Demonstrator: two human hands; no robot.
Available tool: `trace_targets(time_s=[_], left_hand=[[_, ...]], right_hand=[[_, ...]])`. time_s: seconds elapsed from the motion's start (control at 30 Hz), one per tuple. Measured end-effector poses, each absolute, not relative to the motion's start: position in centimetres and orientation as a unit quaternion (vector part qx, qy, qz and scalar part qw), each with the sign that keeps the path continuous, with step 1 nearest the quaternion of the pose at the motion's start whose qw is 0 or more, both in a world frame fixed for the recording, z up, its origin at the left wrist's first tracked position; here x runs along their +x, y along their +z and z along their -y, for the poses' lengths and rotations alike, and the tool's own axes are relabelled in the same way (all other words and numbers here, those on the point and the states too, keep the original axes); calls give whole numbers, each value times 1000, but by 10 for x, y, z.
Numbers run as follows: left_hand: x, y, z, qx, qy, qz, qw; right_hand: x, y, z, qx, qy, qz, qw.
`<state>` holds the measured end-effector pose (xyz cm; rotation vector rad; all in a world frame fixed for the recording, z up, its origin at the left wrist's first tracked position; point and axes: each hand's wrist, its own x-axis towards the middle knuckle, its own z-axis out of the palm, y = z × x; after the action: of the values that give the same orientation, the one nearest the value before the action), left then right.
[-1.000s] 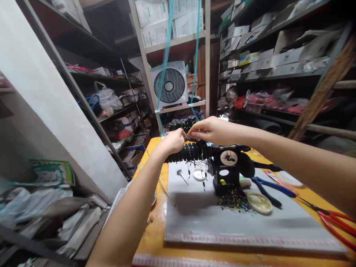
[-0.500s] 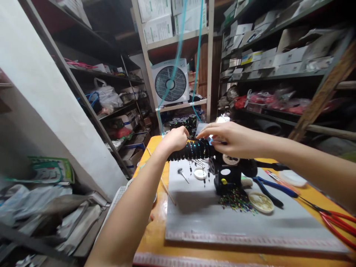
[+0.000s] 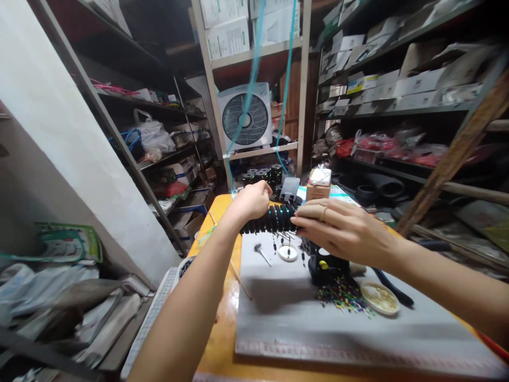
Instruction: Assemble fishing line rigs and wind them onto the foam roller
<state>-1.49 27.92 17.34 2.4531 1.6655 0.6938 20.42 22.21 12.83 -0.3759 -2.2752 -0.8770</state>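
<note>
A dark roll of black rings with shiny green strands point(image 3: 276, 218) lies crosswise above the grey board point(image 3: 278, 318), and thin beaded ends dangle from it. At its left end is my left hand point(image 3: 254, 200), fingers curled closed on its far side; whatever they pinch is hidden. My right hand point(image 3: 345, 225) lies over the right end, fingers stretched out side by side and fingertips touching the rings, with a tan cover on one finger. Below it stands a black holder with a yellow knob point(image 3: 324, 265), partly covered by the hand.
Small multicoloured pieces point(image 3: 345, 294) are scattered before the holder, beside a dish of golden bits point(image 3: 379, 298). A small white dish point(image 3: 287, 252) and a dark-headed pin point(image 3: 262, 254) lie left. Dark-handled pliers point(image 3: 393, 289) are partly hidden. Behind stand a small box point(image 3: 318, 185) and a fan point(image 3: 245, 119).
My right hand has moved down and slightly right, its raised fingers now laid along the roll's end. The box behind has come into view. My left hand stays nearly in place.
</note>
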Motion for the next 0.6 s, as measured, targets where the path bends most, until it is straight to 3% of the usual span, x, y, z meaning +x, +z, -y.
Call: trace_targets(time_s=[0.23,0.43,0.6], left_hand=[[-13,180,-296,834,231,-499,50],[-32,188,-248,879,225,-417,50],[-49,172,-206,903,172,-392,-40]], right_hand=[[198,128,-232,-301,-194,870,340],[203,144,-240,-367,-37,875,313],[206,153,-245,-353,6,889,293]])
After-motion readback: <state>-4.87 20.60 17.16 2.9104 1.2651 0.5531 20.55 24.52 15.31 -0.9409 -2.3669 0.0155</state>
